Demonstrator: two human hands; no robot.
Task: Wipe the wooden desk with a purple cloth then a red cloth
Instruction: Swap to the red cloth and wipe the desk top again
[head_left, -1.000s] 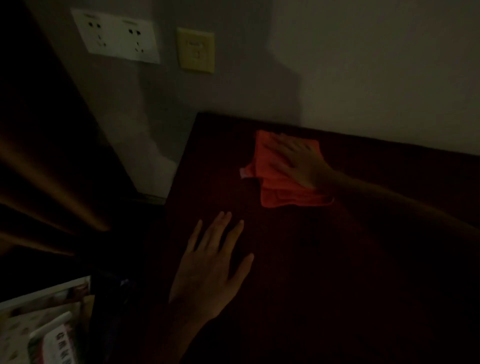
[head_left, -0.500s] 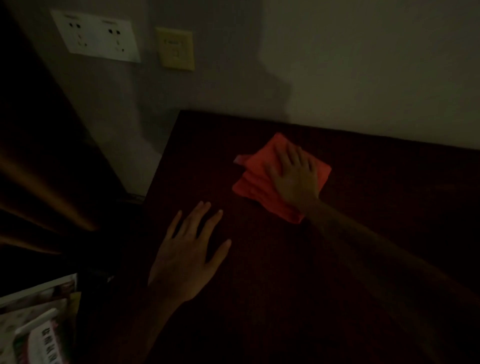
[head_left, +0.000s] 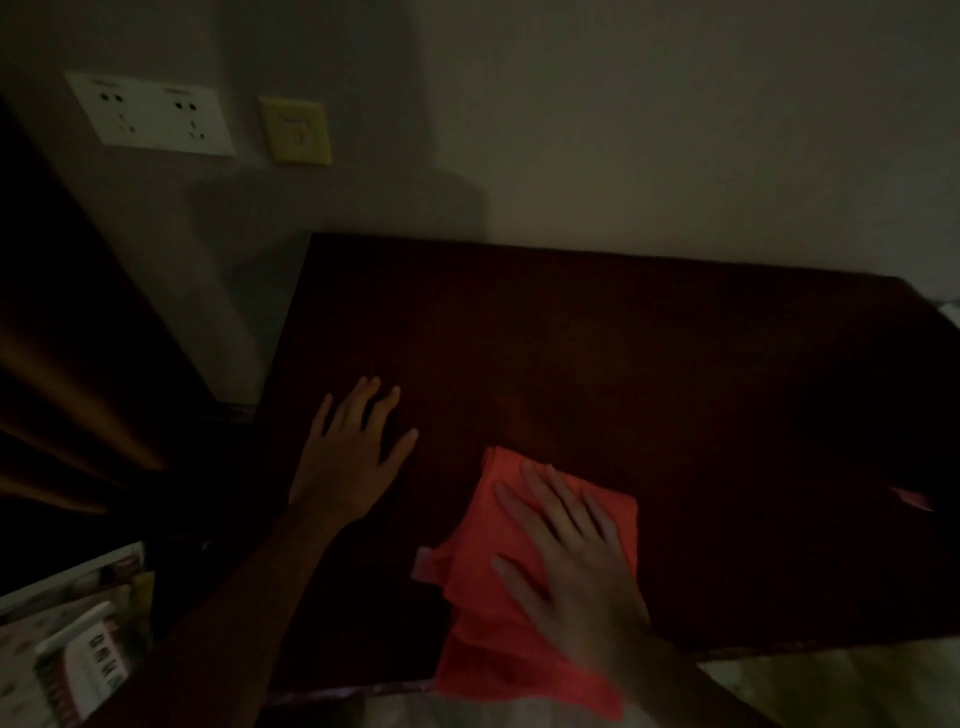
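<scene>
Pressing a folded red cloth (head_left: 524, 587) flat under spread right-hand fingers (head_left: 558, 501), the person wipes the dark wooden tabletop (head_left: 649, 374) at its near edge; left hand (head_left: 348, 457) rests open, holding nothing. No purple cloth is clearly visible, so the task looks to be in its second stage.

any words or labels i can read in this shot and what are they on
None can be read for certain.
Package at the lower left, beside the desk: dark printed characters on a white panel, too blurred and dim to read.
White socket plate on the wall: only holes, no legible marking.
Yellow wall plate: faint marks, unreadable.
Red cloth under the right hand: small tag, no visible text.
</scene>
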